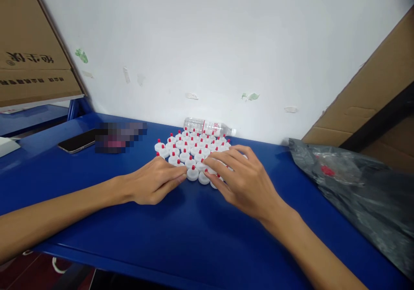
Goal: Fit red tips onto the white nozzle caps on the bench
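Many small round white caps with red tips (192,173) stand upright in a tight cluster on the blue table (194,238). My left hand (155,181) lies along the cluster's near left side, its thumb and fingers pressed together beside the front caps. Whether anything is pinched in it is hidden. Over the right side of the cluster, my right hand (241,180) has its fingers apart, with the thumb and index fingertip at the red tips of front caps. The palm and fingers cover several caps there.
A clear plastic bottle (208,127) lies on its side behind the caps, near the white wall (220,44). A phone (79,140) lies at left beside a blurred-out item (119,139). At right are a dark plastic bag (355,199) and cardboard (365,91).
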Demonstrator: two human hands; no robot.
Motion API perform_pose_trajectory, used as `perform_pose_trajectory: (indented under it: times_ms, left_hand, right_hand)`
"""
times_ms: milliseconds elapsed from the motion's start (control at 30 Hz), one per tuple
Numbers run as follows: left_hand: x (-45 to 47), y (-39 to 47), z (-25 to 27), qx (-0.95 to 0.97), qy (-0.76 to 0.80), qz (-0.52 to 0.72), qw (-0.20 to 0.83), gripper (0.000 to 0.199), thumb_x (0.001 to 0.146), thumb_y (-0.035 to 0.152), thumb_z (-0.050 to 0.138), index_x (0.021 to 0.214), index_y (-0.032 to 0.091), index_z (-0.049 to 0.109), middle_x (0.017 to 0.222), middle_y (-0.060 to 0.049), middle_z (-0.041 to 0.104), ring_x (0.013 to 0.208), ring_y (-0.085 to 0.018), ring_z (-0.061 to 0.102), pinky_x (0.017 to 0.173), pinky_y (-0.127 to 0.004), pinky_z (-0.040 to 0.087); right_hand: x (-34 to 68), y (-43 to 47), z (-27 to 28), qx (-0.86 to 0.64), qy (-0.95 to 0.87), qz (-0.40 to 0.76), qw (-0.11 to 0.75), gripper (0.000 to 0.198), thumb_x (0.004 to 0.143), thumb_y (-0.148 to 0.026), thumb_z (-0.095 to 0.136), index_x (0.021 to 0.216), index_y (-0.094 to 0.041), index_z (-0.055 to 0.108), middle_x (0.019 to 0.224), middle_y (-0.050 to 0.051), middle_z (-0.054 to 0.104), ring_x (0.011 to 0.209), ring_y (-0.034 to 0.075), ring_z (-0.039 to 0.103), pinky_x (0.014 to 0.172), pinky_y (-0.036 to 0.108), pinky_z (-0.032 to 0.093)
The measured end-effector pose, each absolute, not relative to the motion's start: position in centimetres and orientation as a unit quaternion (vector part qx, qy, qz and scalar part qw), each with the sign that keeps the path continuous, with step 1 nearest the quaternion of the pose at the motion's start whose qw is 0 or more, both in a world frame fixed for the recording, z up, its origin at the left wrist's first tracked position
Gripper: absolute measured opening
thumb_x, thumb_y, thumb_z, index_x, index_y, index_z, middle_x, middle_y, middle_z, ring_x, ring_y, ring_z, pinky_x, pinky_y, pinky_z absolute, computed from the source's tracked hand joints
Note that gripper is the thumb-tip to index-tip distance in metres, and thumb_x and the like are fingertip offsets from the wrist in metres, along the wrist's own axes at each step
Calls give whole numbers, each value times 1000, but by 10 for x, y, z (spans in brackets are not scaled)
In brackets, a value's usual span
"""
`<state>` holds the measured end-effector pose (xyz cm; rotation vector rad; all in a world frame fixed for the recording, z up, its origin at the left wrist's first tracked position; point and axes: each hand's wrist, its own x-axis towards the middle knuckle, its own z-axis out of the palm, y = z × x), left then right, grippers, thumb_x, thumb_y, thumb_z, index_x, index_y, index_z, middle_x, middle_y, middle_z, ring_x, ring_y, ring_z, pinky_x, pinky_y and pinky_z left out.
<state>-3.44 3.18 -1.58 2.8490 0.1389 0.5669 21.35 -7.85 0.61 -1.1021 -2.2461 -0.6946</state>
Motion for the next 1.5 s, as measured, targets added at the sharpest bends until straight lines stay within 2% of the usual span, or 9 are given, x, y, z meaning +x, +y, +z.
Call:
perform_pose_trajectory:
  times_ms: [167,367,533,767,1200,1500]
  left_hand:
    - [-31,27,-16,981,54,171,78,28,107,22,39,80,21,46,58,4,51,47,-12,43,51,-30,29]
    - [-30,25,-15,984,85,121,98,20,106,27,43,94,20,58,62,4,59,50,-12,52,53,-27,33]
    - [-30,24,-15,985,100,101,102,15,105,30,50,101,21,61,60,6,58,49,-10,48,52,-26,30]
    - [-30,25,-15,987,104,86,93,15,105,31,52,108,22,64,60,7,56,49,-10,47,52,-26,28]
    - [-29,25,-15,988,105,77,83,15,105,29,51,106,22,65,63,5,58,51,-11,50,54,-26,31]
    - [-29,23,-13,988,106,77,79,16,105,28,50,106,22,65,66,3,63,54,-12,54,56,-26,33]
  right_hand:
    - [213,-76,1,-440,-819,-235,284,17,100,-18,59,114,-18,68,114,6,76,97,22,67,98,41,42]
    - [213,-71,-5,-455,-810,-224,295,21,98,-13,59,116,-20,67,118,5,75,101,22,68,98,40,42]
    - [221,-68,-6,-539,-775,-207,258,21,98,-13,57,113,-21,68,117,5,74,100,23,69,95,39,41]
    - [228,-64,-7,-634,-722,-189,204,17,99,-20,58,112,-21,69,101,5,76,88,24,70,82,37,41]
    - [240,-65,0,-663,-677,-219,231,14,97,-22,59,109,-21,67,92,3,75,82,23,68,75,34,37]
    - [247,-65,5,-733,-638,-174,157,13,98,-24,57,108,-21,65,86,3,74,72,21,66,63,31,30]
